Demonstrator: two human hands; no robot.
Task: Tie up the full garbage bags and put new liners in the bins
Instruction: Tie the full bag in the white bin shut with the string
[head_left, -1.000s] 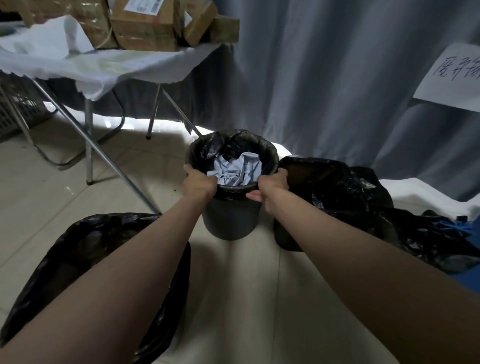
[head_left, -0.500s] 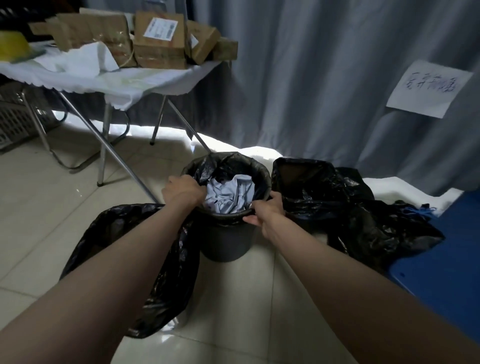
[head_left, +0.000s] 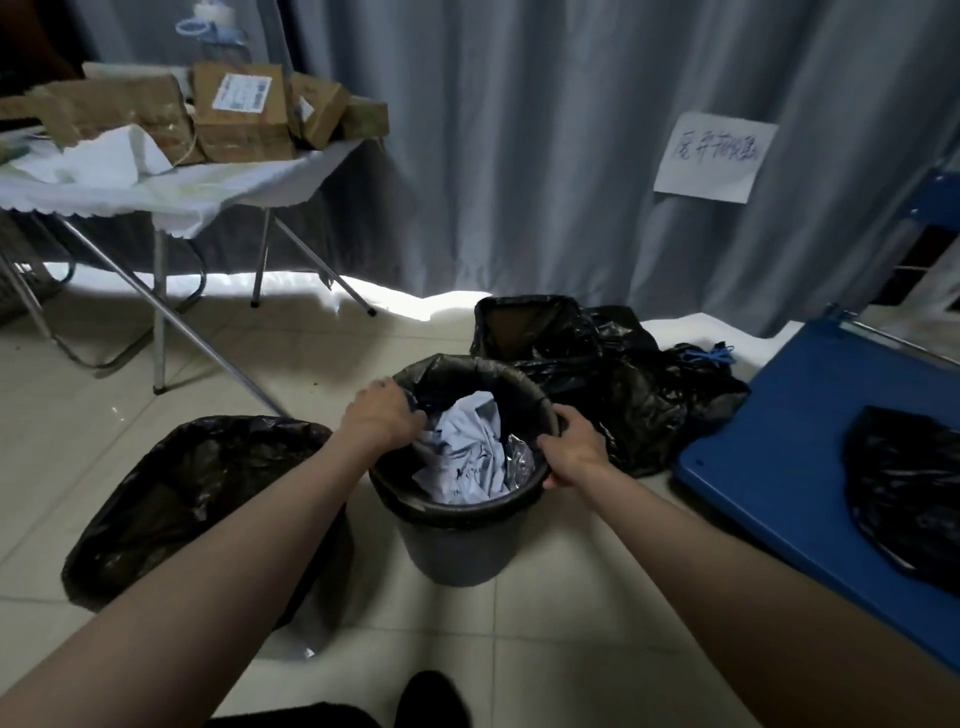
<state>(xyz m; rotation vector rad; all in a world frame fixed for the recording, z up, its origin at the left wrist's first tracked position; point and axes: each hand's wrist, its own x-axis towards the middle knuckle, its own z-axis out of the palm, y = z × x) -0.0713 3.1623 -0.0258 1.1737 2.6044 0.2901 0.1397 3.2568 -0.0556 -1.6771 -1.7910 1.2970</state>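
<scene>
Hands: left hand (head_left: 382, 418) and right hand (head_left: 574, 451) grip the liner (head_left: 467, 512) rim; I fear paper (head_left: 462, 457) between my fingers spilling if tugged unevenly.

Two bare arms and hands, dark clothing at the lower edge

No sleeve shows on either forearm from the frame's bottom corners up to the wrists; the left hand (head_left: 382, 418) and right hand (head_left: 574, 453) wear no gloves, rings, watch or bands that can be made out. At the bottom centre, a dark rounded shoe toe (head_left: 435, 699) shows, and beside it a strip of dark garment (head_left: 296, 717), too dim to tell fabric or cut.
</scene>
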